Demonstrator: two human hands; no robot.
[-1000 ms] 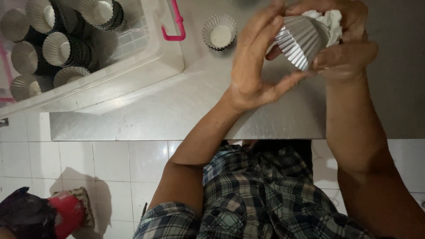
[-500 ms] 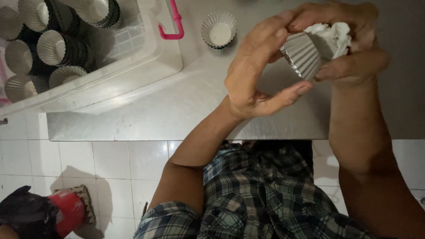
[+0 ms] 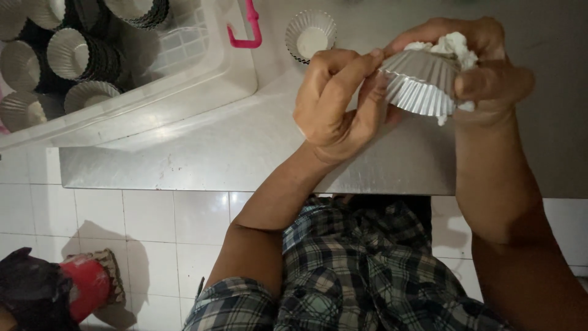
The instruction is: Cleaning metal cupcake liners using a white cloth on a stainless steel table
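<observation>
Fluted tin mould (image 3: pixel 419 83) was pinched at its rim by left hand (image 3: pixel 334 104) fingers. White cloth (image 3: pixel 447 48) was pressed into it by curled right hand (image 3: pixel 484 67) fingers, above the desk (image 3: pixel 214 153).

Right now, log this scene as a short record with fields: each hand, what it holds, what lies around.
left hand: fingers on the rim of the fluted metal mould, held over the table
right hand: presses a white cloth wad into the mould
table: steel, bare front edge
loose mould: single fluted cup on the table, apart from both hands
plastic bin: clear, pink latch, holds stacks of moulds
floor: white tiles
clothing: checked shirt
</observation>
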